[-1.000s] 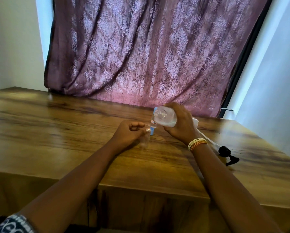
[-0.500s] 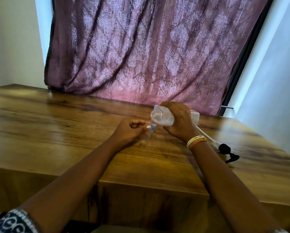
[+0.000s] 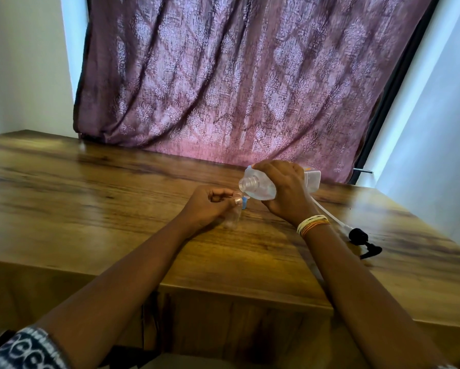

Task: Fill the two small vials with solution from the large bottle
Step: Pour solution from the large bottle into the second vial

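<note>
My right hand (image 3: pixel 286 191) grips the large clear bottle (image 3: pixel 255 186) and holds it tipped on its side, its open neck pointing left and down. Just below that neck, my left hand (image 3: pixel 209 206) pinches a small clear vial (image 3: pixel 233 215) upright on the wooden table (image 3: pixel 90 209). A small blue piece (image 3: pixel 244 203), perhaps a cap, shows behind the vial under the bottle neck. I see only this one vial; a second is not visible.
A black pump head with a white tube (image 3: pixel 358 237) lies on the table to the right of my right wrist. A purple patterned curtain (image 3: pixel 223 75) hangs behind the table. The table's front edge runs below my forearms.
The bottle has tipped further, so its open neck now sits lower and closer over the vial. My left hand has held the vial in place.
</note>
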Demonstrator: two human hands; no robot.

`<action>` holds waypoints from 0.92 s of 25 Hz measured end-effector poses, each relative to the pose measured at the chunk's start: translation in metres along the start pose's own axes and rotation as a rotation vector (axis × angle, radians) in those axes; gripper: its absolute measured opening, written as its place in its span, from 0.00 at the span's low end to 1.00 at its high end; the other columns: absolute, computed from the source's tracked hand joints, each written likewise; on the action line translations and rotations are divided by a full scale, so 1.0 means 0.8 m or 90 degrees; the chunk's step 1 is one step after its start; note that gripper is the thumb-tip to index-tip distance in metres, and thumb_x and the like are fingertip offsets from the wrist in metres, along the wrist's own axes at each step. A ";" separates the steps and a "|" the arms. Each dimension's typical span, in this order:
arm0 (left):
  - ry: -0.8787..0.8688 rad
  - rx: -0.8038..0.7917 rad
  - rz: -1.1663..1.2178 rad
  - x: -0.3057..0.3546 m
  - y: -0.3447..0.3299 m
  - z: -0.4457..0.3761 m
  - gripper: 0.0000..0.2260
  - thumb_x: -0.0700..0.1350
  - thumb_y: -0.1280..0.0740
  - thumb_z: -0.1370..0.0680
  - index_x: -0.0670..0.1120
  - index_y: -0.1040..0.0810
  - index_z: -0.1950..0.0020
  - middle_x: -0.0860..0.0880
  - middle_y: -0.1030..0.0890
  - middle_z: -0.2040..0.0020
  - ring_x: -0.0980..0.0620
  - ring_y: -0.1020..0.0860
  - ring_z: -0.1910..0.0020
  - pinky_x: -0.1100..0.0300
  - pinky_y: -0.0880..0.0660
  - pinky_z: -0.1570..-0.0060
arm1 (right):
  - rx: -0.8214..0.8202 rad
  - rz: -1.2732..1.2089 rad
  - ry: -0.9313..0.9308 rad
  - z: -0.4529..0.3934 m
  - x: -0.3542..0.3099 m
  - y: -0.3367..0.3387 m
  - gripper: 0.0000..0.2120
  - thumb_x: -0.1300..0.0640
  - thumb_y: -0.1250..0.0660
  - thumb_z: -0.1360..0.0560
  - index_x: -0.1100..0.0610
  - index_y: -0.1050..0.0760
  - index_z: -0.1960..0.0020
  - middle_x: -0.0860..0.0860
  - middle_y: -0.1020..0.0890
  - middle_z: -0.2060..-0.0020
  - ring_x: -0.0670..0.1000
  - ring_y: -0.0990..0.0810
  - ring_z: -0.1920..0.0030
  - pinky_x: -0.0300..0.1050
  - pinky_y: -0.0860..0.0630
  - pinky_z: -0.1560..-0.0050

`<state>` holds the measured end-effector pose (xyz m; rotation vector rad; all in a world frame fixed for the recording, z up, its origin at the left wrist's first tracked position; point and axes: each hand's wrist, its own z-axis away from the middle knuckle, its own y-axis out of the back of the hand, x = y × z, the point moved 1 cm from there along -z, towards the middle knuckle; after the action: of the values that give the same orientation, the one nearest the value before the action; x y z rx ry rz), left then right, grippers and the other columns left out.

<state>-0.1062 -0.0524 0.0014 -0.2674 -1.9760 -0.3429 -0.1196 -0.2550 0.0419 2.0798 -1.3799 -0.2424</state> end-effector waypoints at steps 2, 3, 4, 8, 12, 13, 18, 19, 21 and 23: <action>-0.004 0.000 -0.009 0.000 0.001 0.000 0.12 0.38 0.30 0.26 0.37 0.19 0.43 0.43 0.16 0.50 0.62 0.18 0.60 0.70 0.24 0.65 | -0.001 0.015 0.006 0.000 0.000 0.000 0.22 0.51 0.26 0.33 0.51 0.26 0.41 0.47 0.19 0.47 0.52 0.22 0.46 0.52 0.34 0.48; -0.005 0.000 -0.014 0.001 0.001 0.000 0.12 0.38 0.30 0.26 0.38 0.19 0.43 0.44 0.16 0.51 0.62 0.18 0.59 0.70 0.24 0.64 | -0.001 0.018 0.007 0.000 0.000 -0.001 0.22 0.51 0.26 0.33 0.51 0.26 0.41 0.47 0.19 0.47 0.52 0.22 0.45 0.52 0.34 0.48; -0.006 -0.001 -0.016 0.001 0.001 0.001 0.11 0.39 0.30 0.26 0.39 0.19 0.44 0.45 0.16 0.51 0.62 0.18 0.59 0.70 0.23 0.64 | -0.001 0.021 0.007 0.000 0.000 0.000 0.22 0.51 0.26 0.33 0.51 0.26 0.41 0.48 0.19 0.47 0.52 0.22 0.45 0.53 0.33 0.48; -0.023 -0.004 -0.018 0.001 0.002 0.002 0.09 0.38 0.29 0.26 0.40 0.18 0.46 0.47 0.15 0.54 0.61 0.18 0.58 0.69 0.23 0.60 | 0.003 0.033 0.010 0.000 -0.001 -0.001 0.21 0.51 0.27 0.32 0.51 0.25 0.41 0.47 0.19 0.47 0.51 0.22 0.44 0.52 0.34 0.47; -0.017 -0.001 -0.024 0.002 0.002 0.002 0.10 0.38 0.29 0.26 0.40 0.18 0.45 0.47 0.16 0.54 0.62 0.18 0.59 0.69 0.23 0.62 | 0.001 0.035 0.011 0.001 -0.001 -0.002 0.23 0.52 0.26 0.33 0.51 0.26 0.40 0.48 0.19 0.46 0.52 0.23 0.44 0.55 0.33 0.46; -0.011 -0.001 -0.017 0.003 0.001 0.003 0.09 0.38 0.29 0.26 0.40 0.18 0.46 0.48 0.16 0.56 0.62 0.18 0.61 0.70 0.24 0.64 | -0.001 0.035 0.009 0.001 -0.001 -0.002 0.23 0.52 0.26 0.33 0.51 0.26 0.40 0.48 0.19 0.46 0.52 0.23 0.44 0.55 0.33 0.46; -0.011 0.006 -0.026 0.003 0.001 0.001 0.11 0.38 0.29 0.26 0.38 0.19 0.44 0.46 0.16 0.54 0.64 0.18 0.62 0.70 0.24 0.64 | -0.007 0.042 0.011 0.000 -0.001 -0.001 0.23 0.52 0.26 0.32 0.51 0.26 0.39 0.48 0.20 0.45 0.53 0.23 0.44 0.56 0.33 0.45; -0.011 0.004 -0.025 0.002 0.001 0.001 0.11 0.38 0.29 0.26 0.39 0.19 0.44 0.46 0.16 0.54 0.63 0.18 0.61 0.70 0.24 0.63 | -0.007 0.044 0.012 0.000 -0.001 -0.001 0.23 0.52 0.26 0.32 0.51 0.26 0.39 0.49 0.20 0.45 0.53 0.23 0.44 0.55 0.33 0.45; -0.009 0.000 -0.024 0.001 0.002 0.001 0.11 0.38 0.30 0.26 0.39 0.19 0.44 0.46 0.16 0.53 0.63 0.18 0.61 0.70 0.23 0.63 | -0.011 0.046 0.011 0.000 -0.001 0.000 0.23 0.52 0.27 0.32 0.51 0.26 0.39 0.49 0.20 0.45 0.54 0.23 0.43 0.55 0.34 0.44; -0.007 -0.002 -0.021 0.001 0.002 0.001 0.10 0.38 0.29 0.26 0.40 0.19 0.44 0.46 0.16 0.53 0.62 0.18 0.60 0.69 0.23 0.63 | -0.016 0.048 0.009 0.000 -0.001 -0.001 0.23 0.51 0.27 0.32 0.51 0.26 0.39 0.49 0.20 0.44 0.54 0.23 0.42 0.56 0.33 0.43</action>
<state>-0.1068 -0.0505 0.0019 -0.2390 -1.9923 -0.3664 -0.1193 -0.2542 0.0417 2.0016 -1.4362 -0.2120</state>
